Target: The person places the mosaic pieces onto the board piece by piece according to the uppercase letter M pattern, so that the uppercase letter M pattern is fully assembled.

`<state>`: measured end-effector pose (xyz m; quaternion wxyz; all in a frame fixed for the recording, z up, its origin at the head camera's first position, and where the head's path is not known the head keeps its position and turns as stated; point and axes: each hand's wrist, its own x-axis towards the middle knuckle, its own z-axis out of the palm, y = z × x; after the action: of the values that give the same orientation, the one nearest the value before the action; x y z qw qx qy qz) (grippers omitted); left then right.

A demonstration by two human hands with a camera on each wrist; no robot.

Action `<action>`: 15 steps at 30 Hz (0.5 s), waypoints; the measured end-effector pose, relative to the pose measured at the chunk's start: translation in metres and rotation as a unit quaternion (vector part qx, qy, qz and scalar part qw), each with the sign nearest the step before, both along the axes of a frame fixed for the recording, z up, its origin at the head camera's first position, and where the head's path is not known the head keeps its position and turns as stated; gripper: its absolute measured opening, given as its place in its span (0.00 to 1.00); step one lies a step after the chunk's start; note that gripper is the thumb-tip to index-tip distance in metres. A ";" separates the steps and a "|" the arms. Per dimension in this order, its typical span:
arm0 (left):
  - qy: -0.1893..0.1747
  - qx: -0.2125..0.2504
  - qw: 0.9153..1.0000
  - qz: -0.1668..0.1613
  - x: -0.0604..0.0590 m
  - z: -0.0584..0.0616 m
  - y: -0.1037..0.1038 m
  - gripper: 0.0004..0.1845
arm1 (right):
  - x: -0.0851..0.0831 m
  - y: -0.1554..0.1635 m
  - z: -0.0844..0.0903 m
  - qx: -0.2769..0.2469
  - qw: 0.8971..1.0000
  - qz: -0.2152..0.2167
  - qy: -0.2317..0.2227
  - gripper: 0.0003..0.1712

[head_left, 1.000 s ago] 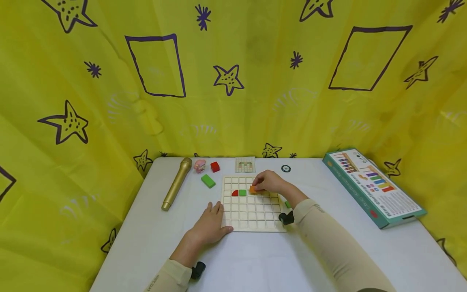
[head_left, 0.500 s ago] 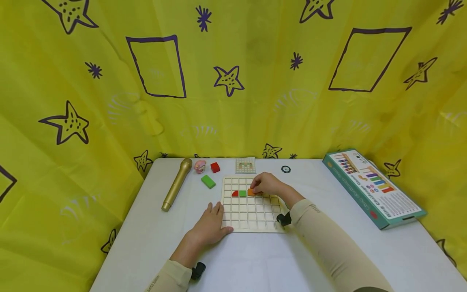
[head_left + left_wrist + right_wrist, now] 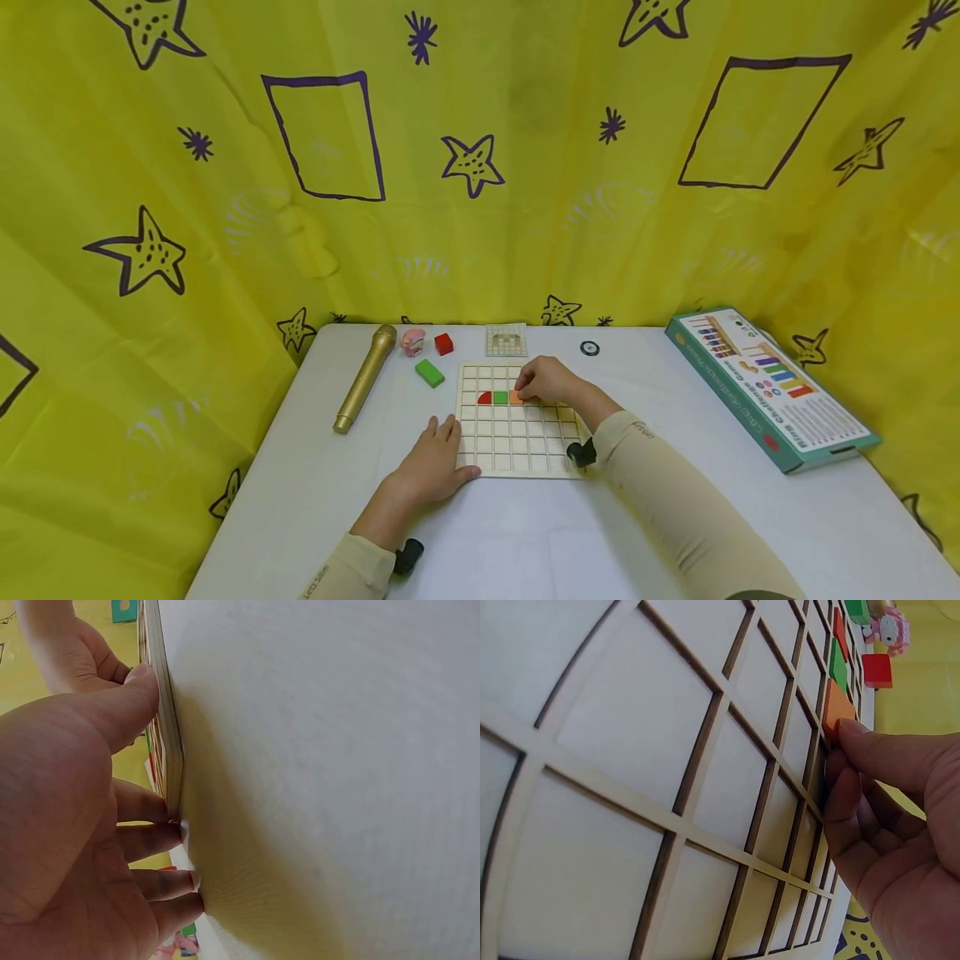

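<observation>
Left hand: fingers spread, touching left edge of grid board | Right hand: pinching orange square tile, just beside green square tile

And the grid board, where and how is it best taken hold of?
I would grip the grid board by its left and right rims, two-handed, coming from the near side. It is a thin plate lying flat on the table, with the red piece and green piece in its cells, so keeping it level seems wiser.
</observation>
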<state>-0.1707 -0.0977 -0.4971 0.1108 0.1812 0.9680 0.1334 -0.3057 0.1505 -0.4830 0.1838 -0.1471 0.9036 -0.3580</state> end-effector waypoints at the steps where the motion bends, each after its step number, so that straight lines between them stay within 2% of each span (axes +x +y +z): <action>1: 0.000 0.000 1.000 0.000 0.000 0.000 0.000 0.48 | 0.000 0.000 0.000 0.002 1.000 -0.001 0.004 0.03; 7: 0.001 -0.001 1.000 -0.003 -0.001 0.000 0.000 0.48 | 0.002 -0.001 -0.001 0.019 1.000 -0.003 0.020 0.03; 15: 0.002 -0.002 1.000 -0.002 -0.001 -0.001 0.000 0.48 | 0.004 0.000 -0.001 0.012 1.000 0.006 0.022 0.03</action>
<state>-0.1716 -0.0979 -0.4982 0.1096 0.1830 0.9681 0.1312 -0.3021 0.1502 -0.4835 0.1675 -0.1586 0.9106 -0.3430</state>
